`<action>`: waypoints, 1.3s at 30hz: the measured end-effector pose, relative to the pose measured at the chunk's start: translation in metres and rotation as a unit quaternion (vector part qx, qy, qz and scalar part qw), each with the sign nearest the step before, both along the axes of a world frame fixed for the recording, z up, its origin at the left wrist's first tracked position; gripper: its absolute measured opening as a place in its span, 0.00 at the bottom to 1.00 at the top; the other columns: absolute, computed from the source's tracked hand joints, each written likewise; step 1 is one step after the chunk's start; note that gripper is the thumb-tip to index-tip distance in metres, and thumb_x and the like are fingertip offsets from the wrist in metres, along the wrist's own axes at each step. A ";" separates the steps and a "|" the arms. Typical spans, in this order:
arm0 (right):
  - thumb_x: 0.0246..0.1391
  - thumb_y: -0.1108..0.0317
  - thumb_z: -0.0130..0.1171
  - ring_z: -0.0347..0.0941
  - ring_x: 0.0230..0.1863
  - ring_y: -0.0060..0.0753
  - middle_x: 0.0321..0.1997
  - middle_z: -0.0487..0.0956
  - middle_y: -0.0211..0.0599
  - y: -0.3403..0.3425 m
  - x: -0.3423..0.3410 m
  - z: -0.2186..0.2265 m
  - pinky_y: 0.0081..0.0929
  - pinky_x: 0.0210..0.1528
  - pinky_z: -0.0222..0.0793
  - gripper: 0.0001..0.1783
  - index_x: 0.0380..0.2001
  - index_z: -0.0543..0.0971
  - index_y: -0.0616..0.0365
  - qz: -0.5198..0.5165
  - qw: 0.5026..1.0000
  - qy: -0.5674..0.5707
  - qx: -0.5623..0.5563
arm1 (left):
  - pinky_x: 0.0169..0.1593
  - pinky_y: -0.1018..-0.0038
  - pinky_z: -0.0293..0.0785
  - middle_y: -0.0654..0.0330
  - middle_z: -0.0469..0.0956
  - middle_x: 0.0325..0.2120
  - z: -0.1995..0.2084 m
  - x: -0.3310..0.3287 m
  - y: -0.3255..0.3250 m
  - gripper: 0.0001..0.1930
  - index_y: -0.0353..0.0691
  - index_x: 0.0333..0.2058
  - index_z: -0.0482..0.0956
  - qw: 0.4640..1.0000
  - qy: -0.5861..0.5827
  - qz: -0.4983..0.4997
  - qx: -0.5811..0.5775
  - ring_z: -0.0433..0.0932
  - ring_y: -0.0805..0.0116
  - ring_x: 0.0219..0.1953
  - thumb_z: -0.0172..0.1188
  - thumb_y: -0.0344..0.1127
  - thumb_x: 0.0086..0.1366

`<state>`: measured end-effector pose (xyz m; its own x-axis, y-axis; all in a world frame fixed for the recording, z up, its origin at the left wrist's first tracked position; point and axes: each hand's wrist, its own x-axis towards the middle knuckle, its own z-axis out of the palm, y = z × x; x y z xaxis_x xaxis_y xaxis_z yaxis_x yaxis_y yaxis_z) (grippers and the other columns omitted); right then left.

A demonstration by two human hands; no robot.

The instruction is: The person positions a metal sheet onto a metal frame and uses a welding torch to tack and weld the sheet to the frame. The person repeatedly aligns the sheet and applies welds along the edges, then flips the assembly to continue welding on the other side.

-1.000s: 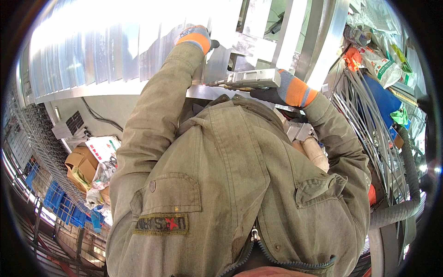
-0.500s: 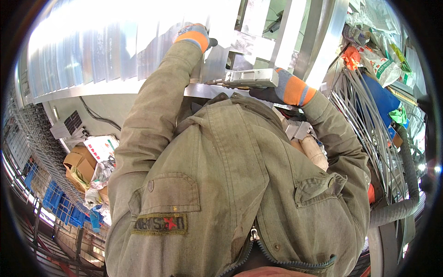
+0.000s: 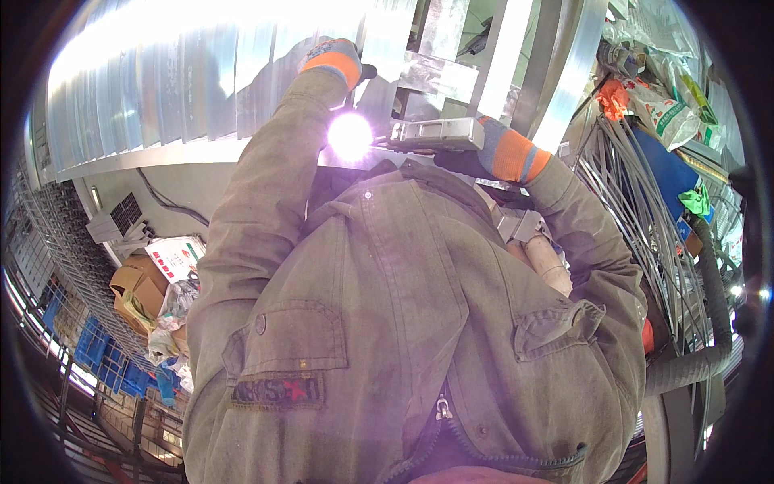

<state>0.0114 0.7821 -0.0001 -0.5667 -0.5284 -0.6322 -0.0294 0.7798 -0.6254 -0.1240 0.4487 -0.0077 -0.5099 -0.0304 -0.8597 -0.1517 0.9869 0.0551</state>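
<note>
My right hand [image 3: 509,153], in a grey-and-orange glove with dark fingers, is closed round a boxy silver welding gun [image 3: 439,134]. The gun's narrow tip points left toward the near edge of the metalwork. A white-violet welding glare [image 3: 350,136] burns at that tip and hides the spot where it meets the metal. My left hand [image 3: 334,63], gloved the same way, rests on the shiny metal strips [image 3: 177,97], beyond the glare. Its dark thumb juts out to the right, while its other fingers are hidden behind the hand.
Upright metal bars [image 3: 504,60] and a cross plate [image 3: 439,77] stand ahead, right of my left hand. Thin metal rods [image 3: 633,202] lean at the right by a thick grey hose [image 3: 693,367]. Plastic bags [image 3: 665,113] lie far right. At the left are a cardboard box [image 3: 139,282] and wire mesh [image 3: 68,234].
A bright welding glare has appeared at the gun's tip, casting violet haze over my jacket. My left hand and the gun have shifted very slightly left.
</note>
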 end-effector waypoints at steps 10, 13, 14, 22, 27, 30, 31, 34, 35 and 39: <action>0.66 0.69 0.67 0.86 0.52 0.51 0.51 0.88 0.51 -0.018 -0.009 0.038 0.38 0.56 0.80 0.18 0.56 0.83 0.64 -0.025 0.998 -0.048 -0.031 | 0.61 0.52 0.83 0.57 0.90 0.47 -0.029 0.004 -0.005 0.28 0.47 0.49 0.91 0.998 0.058 -0.004 -0.014 0.89 0.50 0.52 0.70 0.66 0.68; 0.66 0.68 0.68 0.86 0.52 0.50 0.51 0.88 0.51 -0.017 -0.009 0.044 0.38 0.56 0.81 0.18 0.56 0.84 0.63 -0.024 0.995 -0.062 -0.078 | 0.61 0.51 0.83 0.57 0.90 0.47 -0.040 0.001 -0.004 0.29 0.48 0.51 0.91 0.998 0.047 -0.012 -0.028 0.89 0.49 0.53 0.70 0.67 0.68; 0.66 0.68 0.68 0.86 0.52 0.50 0.51 0.88 0.51 -0.017 -0.009 0.045 0.38 0.56 0.81 0.18 0.56 0.84 0.63 -0.024 0.993 -0.066 -0.092 | 0.61 0.50 0.83 0.57 0.90 0.47 -0.043 0.000 -0.003 0.29 0.48 0.51 0.91 0.998 0.047 -0.017 -0.032 0.89 0.49 0.53 0.70 0.67 0.67; 0.67 0.66 0.69 0.87 0.52 0.47 0.51 0.89 0.50 -0.013 -0.009 0.048 0.37 0.55 0.81 0.18 0.57 0.85 0.62 -0.024 0.985 -0.078 -0.149 | 0.60 0.48 0.83 0.57 0.90 0.47 -0.049 0.004 -0.006 0.30 0.49 0.49 0.91 0.998 0.061 -0.021 -0.023 0.89 0.49 0.53 0.69 0.69 0.67; 0.67 0.65 0.70 0.87 0.52 0.46 0.51 0.89 0.49 -0.013 -0.010 0.050 0.37 0.55 0.81 0.19 0.57 0.85 0.61 -0.032 0.981 -0.088 -0.170 | 0.58 0.49 0.84 0.57 0.91 0.44 -0.051 0.003 -0.007 0.29 0.48 0.47 0.91 0.998 0.059 -0.029 -0.017 0.89 0.50 0.51 0.70 0.69 0.66; 0.67 0.63 0.72 0.87 0.51 0.43 0.51 0.90 0.47 -0.013 -0.011 0.056 0.36 0.55 0.81 0.20 0.57 0.86 0.60 -0.034 0.984 -0.084 -0.153 | 0.57 0.51 0.84 0.56 0.91 0.43 -0.055 0.004 -0.007 0.29 0.48 0.45 0.92 0.996 0.078 -0.029 -0.026 0.89 0.50 0.50 0.72 0.68 0.64; 0.67 0.62 0.73 0.87 0.50 0.40 0.51 0.91 0.46 -0.013 -0.011 0.060 0.36 0.54 0.81 0.20 0.58 0.86 0.59 -0.032 0.986 -0.081 -0.140 | 0.57 0.52 0.84 0.56 0.91 0.42 -0.056 0.005 -0.008 0.29 0.48 0.44 0.92 0.996 0.085 -0.026 -0.017 0.89 0.50 0.49 0.73 0.68 0.64; 0.67 0.62 0.74 0.88 0.49 0.36 0.51 0.91 0.43 -0.010 0.001 0.082 0.35 0.53 0.82 0.22 0.60 0.86 0.59 -0.099 0.984 -0.089 -0.121 | 0.56 0.52 0.84 0.54 0.91 0.42 -0.056 0.006 -0.011 0.29 0.47 0.43 0.92 0.995 0.103 -0.019 0.001 0.90 0.50 0.48 0.75 0.68 0.61; 0.66 0.62 0.74 0.88 0.48 0.36 0.51 0.91 0.42 -0.007 0.007 0.091 0.35 0.52 0.82 0.23 0.60 0.86 0.60 -0.131 0.980 -0.091 -0.121 | 0.55 0.52 0.84 0.54 0.91 0.42 -0.054 0.005 -0.011 0.30 0.47 0.43 0.92 0.994 0.105 -0.018 0.002 0.90 0.49 0.48 0.76 0.68 0.61; 0.66 0.62 0.75 0.87 0.45 0.33 0.48 0.91 0.40 0.017 0.033 0.123 0.34 0.52 0.83 0.22 0.59 0.85 0.59 -0.178 0.970 -0.013 -0.167 | 0.58 0.54 0.82 0.54 0.91 0.43 -0.036 0.005 -0.010 0.28 0.45 0.44 0.93 0.991 0.123 -0.047 0.007 0.89 0.48 0.49 0.75 0.65 0.63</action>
